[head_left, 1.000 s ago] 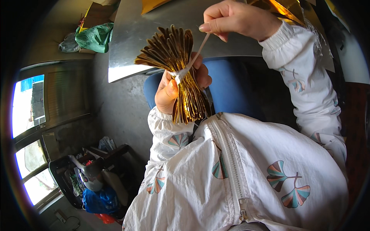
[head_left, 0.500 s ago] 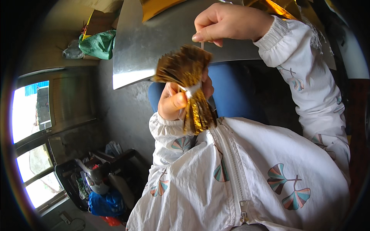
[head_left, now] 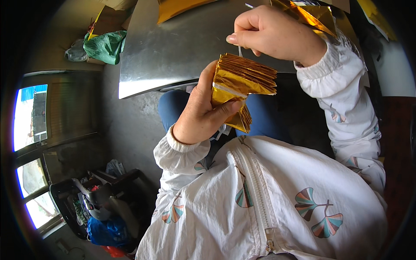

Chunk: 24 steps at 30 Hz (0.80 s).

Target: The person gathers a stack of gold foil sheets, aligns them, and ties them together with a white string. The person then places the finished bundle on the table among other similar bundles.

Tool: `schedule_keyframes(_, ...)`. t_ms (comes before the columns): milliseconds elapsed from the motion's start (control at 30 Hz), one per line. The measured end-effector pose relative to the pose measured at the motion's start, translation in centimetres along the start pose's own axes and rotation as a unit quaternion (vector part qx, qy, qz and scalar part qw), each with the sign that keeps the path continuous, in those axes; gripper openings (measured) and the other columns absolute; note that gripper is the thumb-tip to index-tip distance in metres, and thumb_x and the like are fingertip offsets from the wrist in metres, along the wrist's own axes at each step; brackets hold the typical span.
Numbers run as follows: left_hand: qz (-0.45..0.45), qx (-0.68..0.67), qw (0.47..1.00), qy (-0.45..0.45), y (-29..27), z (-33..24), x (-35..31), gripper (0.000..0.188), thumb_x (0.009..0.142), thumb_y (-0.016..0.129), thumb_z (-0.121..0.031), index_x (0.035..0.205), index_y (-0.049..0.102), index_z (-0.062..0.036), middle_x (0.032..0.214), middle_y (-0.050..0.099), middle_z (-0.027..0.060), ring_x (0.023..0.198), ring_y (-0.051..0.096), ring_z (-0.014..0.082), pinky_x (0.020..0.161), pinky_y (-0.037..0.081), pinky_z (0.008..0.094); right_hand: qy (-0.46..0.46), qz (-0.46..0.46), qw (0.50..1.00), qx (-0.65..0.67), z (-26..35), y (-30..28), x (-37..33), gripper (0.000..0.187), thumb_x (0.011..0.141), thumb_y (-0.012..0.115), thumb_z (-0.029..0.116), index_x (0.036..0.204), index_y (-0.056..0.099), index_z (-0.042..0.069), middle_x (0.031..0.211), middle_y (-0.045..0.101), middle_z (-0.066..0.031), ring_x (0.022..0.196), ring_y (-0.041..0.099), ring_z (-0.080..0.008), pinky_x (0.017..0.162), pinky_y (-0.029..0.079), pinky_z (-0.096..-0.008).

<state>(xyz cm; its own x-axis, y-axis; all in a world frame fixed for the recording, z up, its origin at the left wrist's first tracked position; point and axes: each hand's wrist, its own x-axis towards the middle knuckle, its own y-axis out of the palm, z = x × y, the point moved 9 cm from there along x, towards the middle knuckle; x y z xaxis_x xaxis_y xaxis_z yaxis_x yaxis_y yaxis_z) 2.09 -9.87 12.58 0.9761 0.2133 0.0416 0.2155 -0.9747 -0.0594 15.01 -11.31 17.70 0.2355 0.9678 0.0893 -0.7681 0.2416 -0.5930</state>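
My left hand (head_left: 203, 106) is closed round a pleated bundle of gold foil paper (head_left: 242, 78), its thumb pressed on the lower part. The bundle is pinched in at the middle by a white strip (head_left: 229, 89), and its folded layers fan out above and below. Up and to the right of it, my right hand (head_left: 273, 34) pinches a thin white strip end (head_left: 240, 51) between thumb and fingers. That strip runs down toward the top of the bundle; where it joins is hidden.
A grey metal table (head_left: 173, 52) lies beyond my hands, with gold foil sheets (head_left: 186, 6) at its far edge and more gold foil (head_left: 320, 19) at upper right. At left are a green plastic bag (head_left: 106, 45) and a dark cart-like frame (head_left: 104, 203) holding bags.
The foil bundle has turned in my left hand, showing its folded side and the strip lengthwise. My right hand has shifted slightly right, still pinching the strip.
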Motion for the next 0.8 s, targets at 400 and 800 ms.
schedule_keyframes(400, -0.156, 0.164, 0.974, 0.018, -0.5, 2.1, 0.2, 0.059, 0.082, 0.061, 0.002, 0.131, 0.027, 0.0026, 0.108, 0.056, 0.0115, 0.098, 0.057, 0.0175, 0.082, 0.049, 0.0307, -0.138, -0.163, 0.933, -0.29, 3.1, 2.6, -2.6, 0.016, 0.08, 0.057, 0.014, 0.069, 0.058, 0.003, 0.064, 0.059, -0.0166, 0.06, 0.061, -0.0312, 0.055, 0.051, -0.0368)
schedule_keyframes(800, -0.214, 0.206, 0.953, 0.057, -3.3, 5.2, 2.0, 0.066, 0.076, 0.068, 0.0, 0.129, 0.03, 0.0057, 0.113, 0.048, 0.0251, 0.104, 0.051, 0.038, 0.089, 0.044, 0.038, -0.192, -0.039, 0.95, -0.244, -0.1, 4.3, -0.5, 0.029, 0.075, 0.068, 0.017, 0.088, 0.047, 0.002, 0.08, 0.052, -0.0135, 0.077, 0.054, -0.0316, 0.067, 0.044, -0.0396)
